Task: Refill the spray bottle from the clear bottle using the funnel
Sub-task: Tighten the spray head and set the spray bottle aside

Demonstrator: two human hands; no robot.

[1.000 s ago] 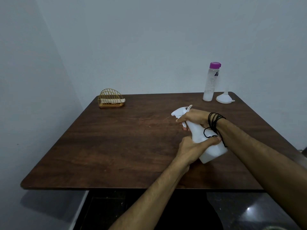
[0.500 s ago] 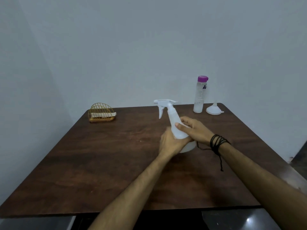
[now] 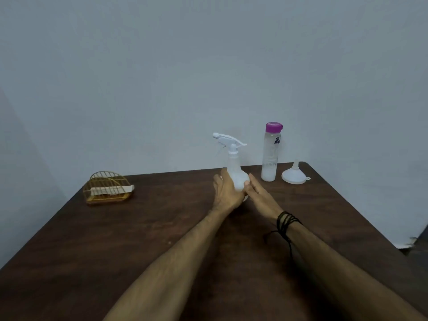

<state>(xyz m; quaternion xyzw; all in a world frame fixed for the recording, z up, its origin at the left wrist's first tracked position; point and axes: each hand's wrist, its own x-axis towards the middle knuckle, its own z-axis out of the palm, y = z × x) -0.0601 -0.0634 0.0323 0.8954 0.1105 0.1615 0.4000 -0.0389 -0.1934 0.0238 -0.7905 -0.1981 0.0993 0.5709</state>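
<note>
Clear bottle and funnel at table rear edge, just right of spray bottle; left hand fingers clasp it, right hand fingers straight alongside; wire napkin holder well left.

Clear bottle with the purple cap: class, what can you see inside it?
The clear bottle holds pale, cloudy contents, densest near its base. Its purple cap is on, hiding the mouth, and the exact fill level cannot be told.

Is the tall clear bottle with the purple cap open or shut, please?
Shut: the tall clear bottle stands upright with its purple cap seated on top.
</note>
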